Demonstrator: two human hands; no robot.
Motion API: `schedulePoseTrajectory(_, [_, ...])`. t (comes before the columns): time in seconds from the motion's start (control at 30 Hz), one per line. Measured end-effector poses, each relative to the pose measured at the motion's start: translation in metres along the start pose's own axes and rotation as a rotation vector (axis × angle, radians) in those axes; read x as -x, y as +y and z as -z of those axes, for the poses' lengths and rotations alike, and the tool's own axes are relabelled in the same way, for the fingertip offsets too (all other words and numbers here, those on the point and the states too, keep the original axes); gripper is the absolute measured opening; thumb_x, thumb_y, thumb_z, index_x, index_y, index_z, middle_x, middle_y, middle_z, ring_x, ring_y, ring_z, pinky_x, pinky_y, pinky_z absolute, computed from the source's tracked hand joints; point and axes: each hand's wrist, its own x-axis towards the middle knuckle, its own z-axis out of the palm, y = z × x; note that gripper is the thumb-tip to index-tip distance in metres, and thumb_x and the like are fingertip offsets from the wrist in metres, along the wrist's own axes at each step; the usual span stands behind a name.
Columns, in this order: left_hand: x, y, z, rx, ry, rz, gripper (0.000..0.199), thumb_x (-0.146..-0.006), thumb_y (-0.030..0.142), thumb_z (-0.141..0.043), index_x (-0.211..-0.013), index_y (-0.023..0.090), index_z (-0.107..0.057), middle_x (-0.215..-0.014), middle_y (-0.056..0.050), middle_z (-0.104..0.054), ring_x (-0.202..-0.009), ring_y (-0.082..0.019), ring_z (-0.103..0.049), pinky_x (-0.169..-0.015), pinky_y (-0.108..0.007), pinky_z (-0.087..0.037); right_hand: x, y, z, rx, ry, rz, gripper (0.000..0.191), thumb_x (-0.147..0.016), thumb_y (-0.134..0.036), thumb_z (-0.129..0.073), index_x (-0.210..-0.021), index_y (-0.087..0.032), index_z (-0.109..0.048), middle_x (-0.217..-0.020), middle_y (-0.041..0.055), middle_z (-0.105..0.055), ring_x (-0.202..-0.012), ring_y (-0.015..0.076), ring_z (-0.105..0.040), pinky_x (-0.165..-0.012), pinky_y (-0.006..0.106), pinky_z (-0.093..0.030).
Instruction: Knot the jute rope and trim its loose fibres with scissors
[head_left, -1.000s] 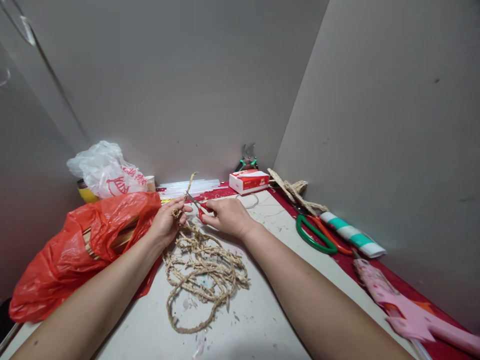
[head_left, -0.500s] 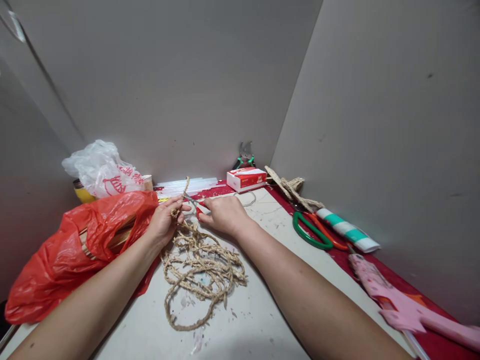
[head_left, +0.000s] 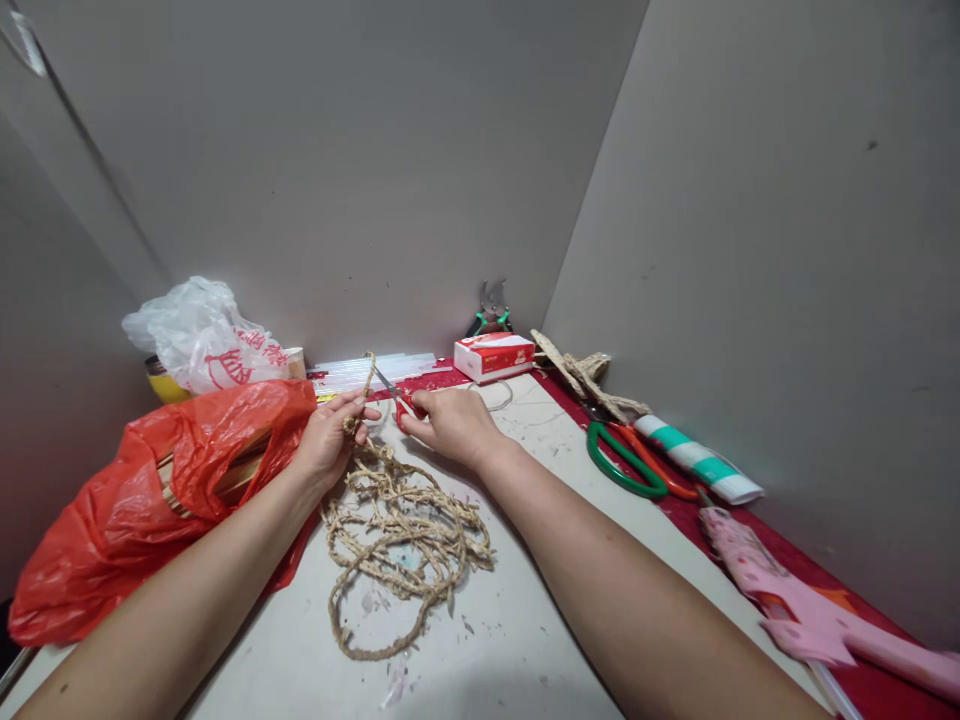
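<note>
My left hand is closed on one end of a braided straw rope, whose tip stands up above the fingers. The rest of the rope lies in loose loops on the white board between my forearms. Red-handled scissors are in my right hand. Their blades point up and left, beside the upright rope tip, and look slightly apart.
A red plastic bag of wooden strips fills the left side, a white bag behind it. Along the back are clear sticks, a red-white box and pruners. Large green-and-orange-handled scissors and a pink tool lie right.
My right hand has moved slightly right and the scissors' blades now point more steeply up, beside the rope tip. My left hand has hardly moved.
</note>
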Motion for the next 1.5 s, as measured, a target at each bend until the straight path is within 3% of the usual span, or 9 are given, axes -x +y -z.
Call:
schedulePoseTrajectory(0.43, [-0.001, -0.004, 0.002, -0.104, 0.046, -0.085, 0.031, -0.060, 0.028, -0.079, -0.079, 0.015, -0.058, -0.068, 0.001, -0.067, -0.044, -0.005, -0.048, -0.044, -0.018, -0.037, 0.002, -0.003, -0.009, -0.309, -0.048, 0.076, 0.036, -0.081, -0.051, -0.050, -0.069, -0.019, -0.062, -0.062, -0.0008, -0.060, -0.055, 0.0109, -0.044, -0.053, 0.024, -0.024])
schedulePoseTrajectory(0.73, [0.003, -0.004, -0.002, -0.199, 0.180, -0.233, 0.025, -0.059, 0.024, -0.078, -0.072, 0.016, -0.059, -0.057, 0.006, -0.056, -0.045, -0.005, -0.046, -0.047, -0.018, -0.037, 0.005, -0.008, 0.004, -0.059, -0.033, 0.156, 0.036, -0.082, -0.050, -0.048, -0.081, -0.020, -0.068, -0.073, 0.0043, -0.069, -0.064, 0.0158, -0.057, -0.056, 0.027, -0.026])
schedulePoseTrajectory(1.0, [0.004, -0.001, -0.002, -0.102, 0.110, -0.175, 0.023, -0.059, 0.023, -0.077, -0.074, 0.016, -0.061, -0.054, 0.005, -0.055, -0.046, -0.007, -0.048, -0.045, -0.018, -0.036, 0.005, -0.012, 0.013, 0.054, -0.070, 0.137, 0.040, -0.083, -0.052, -0.046, -0.089, -0.020, -0.069, -0.079, 0.0081, -0.071, -0.068, 0.0190, -0.060, -0.059, 0.028, -0.030])
schedulePoseTrajectory(1.5, [-0.001, -0.006, 0.004, -0.134, 0.158, -0.165, 0.031, -0.056, 0.028, -0.080, -0.079, 0.015, -0.064, -0.064, 0.001, -0.063, -0.051, -0.009, -0.055, -0.050, -0.021, -0.043, 0.001, -0.011, 0.013, 0.040, -0.101, 0.128, 0.031, -0.086, -0.041, -0.048, -0.080, -0.021, -0.071, -0.075, 0.0070, -0.070, -0.064, 0.0167, -0.058, -0.056, 0.027, -0.028])
